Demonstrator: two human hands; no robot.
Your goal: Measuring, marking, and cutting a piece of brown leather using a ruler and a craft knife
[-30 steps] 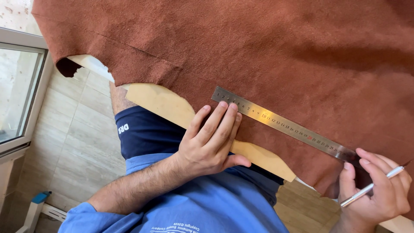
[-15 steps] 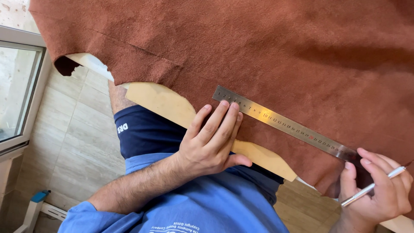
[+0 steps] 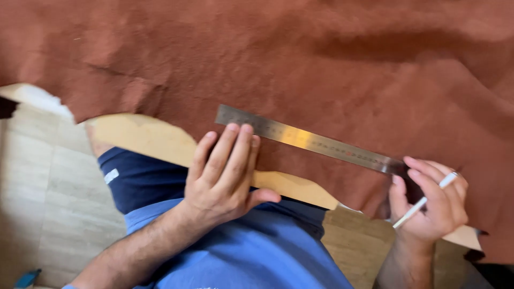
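Far left: pale tiled floor (image 3: 32,176) below the surface edge; a small blue object at the bottom corner, too blurred to identify.

Brown leather hide (image 3: 332,64) is spread over the light wooden surface (image 3: 144,139), its ragged lower edge hanging past the surface rim in places. The hide shows folds and ripples, especially upper right.

Left hand (image 3: 222,176) lies flat, palm down, fingers (image 3: 235,144) together and extended, tips pressing on the near end of the steel ruler (image 3: 305,140). The ruler lies on the hide, running diagonally down to the right.

Right hand (image 3: 431,200) sits at the ruler's far end, fingers curled and closed on a thin white pen (image 3: 423,202), held slantwise; the tip is hidden, so contact with the hide cannot be confirmed.

Risks, as judged:
- Ruler is pinned at one end only; sideways pressure from the pen could pivot the far end and skew a line.
- Soft, rippled hide could creep under the ruler, causing an uneven mark.
- Overhanging hide could drag the sheet towards the lap.
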